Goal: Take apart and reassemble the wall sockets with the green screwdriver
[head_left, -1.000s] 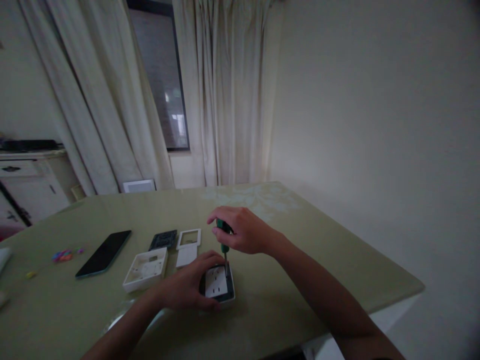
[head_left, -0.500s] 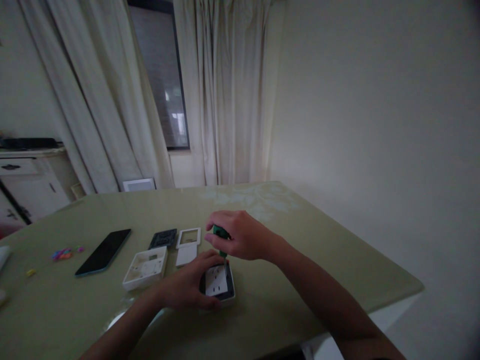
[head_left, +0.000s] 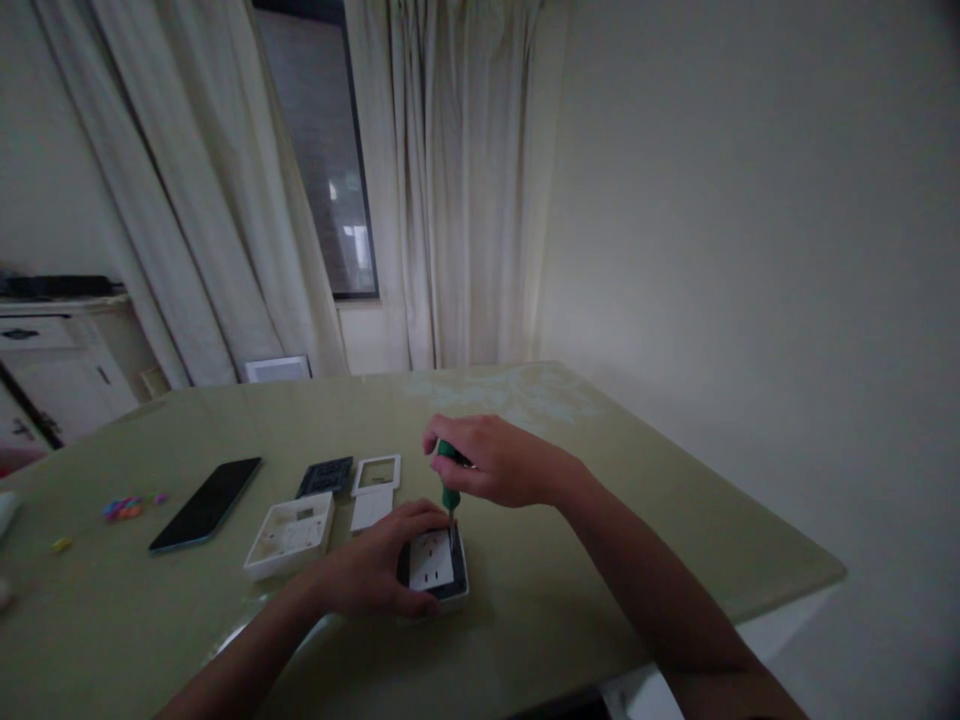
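Observation:
A wall socket (head_left: 432, 562) with a white slotted face and dark surround sits in a white box on the table. My left hand (head_left: 386, 565) grips it from the left, fingers over its far edge and thumb along its near edge. Above it, my right hand (head_left: 499, 458) is closed around the green handle of a screwdriver (head_left: 450, 495). The screwdriver stands nearly upright, its metal shaft reaching down to the right side of the socket; the tip is too small to make out.
Left of the socket are an open white box (head_left: 291, 537), a dark frame part (head_left: 325, 477), a white frame (head_left: 376, 473) and a white plate (head_left: 372, 508). Farther left lie a phone (head_left: 207, 504), small coloured pieces (head_left: 124, 509) and a yellow piece (head_left: 61, 545). A wall borders the table's right side.
My right hand has shifted slightly to the right and turned, and the screwdriver handle stands straighter, with more of it showing. My left hand stays on the socket.

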A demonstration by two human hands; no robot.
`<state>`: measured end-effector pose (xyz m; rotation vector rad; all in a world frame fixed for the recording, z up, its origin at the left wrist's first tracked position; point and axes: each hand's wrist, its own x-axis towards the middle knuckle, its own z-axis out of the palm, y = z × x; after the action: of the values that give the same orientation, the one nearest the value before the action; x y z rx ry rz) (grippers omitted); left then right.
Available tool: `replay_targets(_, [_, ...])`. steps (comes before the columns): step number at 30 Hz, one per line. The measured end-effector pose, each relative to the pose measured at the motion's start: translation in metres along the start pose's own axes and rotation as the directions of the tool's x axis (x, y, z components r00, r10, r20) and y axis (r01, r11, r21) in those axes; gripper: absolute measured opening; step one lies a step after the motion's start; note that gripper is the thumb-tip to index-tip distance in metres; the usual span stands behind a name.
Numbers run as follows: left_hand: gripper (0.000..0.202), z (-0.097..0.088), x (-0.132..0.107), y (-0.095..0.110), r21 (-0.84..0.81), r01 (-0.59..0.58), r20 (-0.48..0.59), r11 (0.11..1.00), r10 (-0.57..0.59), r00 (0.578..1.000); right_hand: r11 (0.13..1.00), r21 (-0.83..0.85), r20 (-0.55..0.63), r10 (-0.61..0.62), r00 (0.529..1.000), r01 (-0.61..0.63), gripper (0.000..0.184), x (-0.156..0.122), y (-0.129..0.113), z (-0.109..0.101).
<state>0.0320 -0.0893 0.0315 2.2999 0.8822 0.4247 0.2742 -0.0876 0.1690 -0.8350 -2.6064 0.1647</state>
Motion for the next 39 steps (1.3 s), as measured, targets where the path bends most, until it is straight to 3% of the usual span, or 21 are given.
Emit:
replay_targets(2, [0.084, 0.000, 0.000, -0.001, -0.003, 0.006, 0.005, 1.000, -0.006, 1.000, 0.989, -0.087, -0.066, 0.111, 0.992, -0.117, 0.025, 0.002, 0.000, 0.004])
replay_targets(4, [0.085, 0.000, 0.000, -0.001, 0.000, 0.025, 0.008, 1.000, -0.025, 1.000, 0.984, -0.101, -0.093, 0.135, 0.986, -0.145, 0.032, 0.004, 0.000, 0.007])
replay_targets(6, [0.087, 0.000, 0.000, -0.001, 0.009, 0.064, 0.016, 0.998, -0.064, 0.998, 1.000, -0.001, -0.043, 0.011, 0.999, -0.011, 0.022, 0.005, 0.001, 0.008])
replay_targets(9, [0.090, -0.001, -0.001, 0.000, 0.017, 0.103, 0.023, 0.995, -0.103, 0.994, 0.970, 0.159, 0.023, -0.191, 0.981, 0.185, 0.010, 0.003, 0.001, 0.006])
replay_targets(11, [0.090, -0.001, -0.001, 0.000, 0.008, 0.091, 0.018, 0.996, -0.091, 0.996, 0.989, 0.091, 0.001, -0.119, 0.993, 0.118, 0.013, 0.003, -0.001, 0.005])
replay_targets(14, [0.088, -0.001, -0.001, -0.001, 0.001, 0.054, 0.014, 0.999, -0.054, 0.998, 0.987, -0.105, -0.081, 0.115, 0.990, -0.123, 0.029, 0.004, -0.004, 0.006])
replay_targets(16, [0.087, -0.001, -0.001, -0.002, -0.002, 0.029, 0.008, 1.000, -0.029, 1.000, 0.991, -0.084, -0.048, 0.099, 0.994, -0.103, 0.027, 0.004, -0.005, 0.004])
replay_targets(19, [0.087, 0.000, 0.000, -0.005, -0.015, 0.015, 0.002, 1.000, -0.015, 1.000, 0.996, 0.067, 0.046, -0.058, 0.997, 0.054, 0.015, -0.001, -0.006, -0.003])
replay_targets(24, [0.085, 0.001, -0.001, -0.005, -0.024, 0.023, 0.001, 0.999, -0.023, 1.000, 0.971, -0.115, -0.044, 0.207, 0.977, -0.211, 0.031, -0.007, -0.003, -0.007])
replay_targets(29, [0.085, 0.000, -0.001, -0.001, -0.029, 0.018, -0.004, 0.999, -0.018, 1.000, 0.992, 0.123, 0.083, -0.042, 0.996, 0.032, 0.014, -0.006, 0.006, -0.010])
replay_targets(33, [0.086, -0.001, -0.001, -0.001, -0.021, 0.032, 0.018, 0.999, -0.032, 0.999, 0.981, -0.060, -0.034, 0.184, 0.982, -0.186, 0.027, -0.003, 0.010, -0.006])
replay_targets(34, [0.086, -0.001, -0.001, -0.001, -0.022, 0.035, 0.022, 0.999, -0.035, 0.999, 0.985, -0.057, -0.028, 0.159, 0.987, -0.160, 0.027, -0.002, 0.010, -0.005])
replay_targets(37, [0.088, -0.001, -0.001, -0.003, -0.020, 0.032, 0.022, 0.999, -0.032, 0.999, 0.986, 0.108, 0.053, -0.135, 0.989, 0.129, 0.015, 0.000, 0.010, -0.001])
replay_targets(39, [0.088, -0.001, -0.001, -0.004, -0.020, 0.028, 0.021, 0.999, -0.027, 0.999, 0.985, 0.093, 0.041, -0.149, 0.988, 0.145, 0.019, 0.001, 0.007, 0.000])
